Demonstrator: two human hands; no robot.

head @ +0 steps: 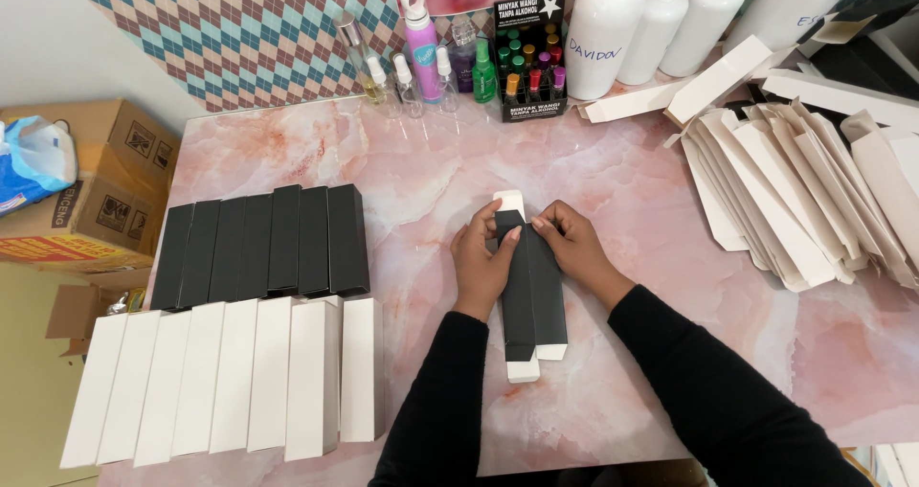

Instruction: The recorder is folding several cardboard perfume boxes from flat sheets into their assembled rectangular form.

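Pink marble tabletop (670, 257) carries a black box (529, 286), both hands' fingers (498, 243) grasping it mid-fold; tucking its flap seems next.

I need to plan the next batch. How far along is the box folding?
Done: a row of black boxes and a row of white boxes lie folded at the left. In hand: left hand and right hand press a black box. Left: a pile of flat white blanks at the right.
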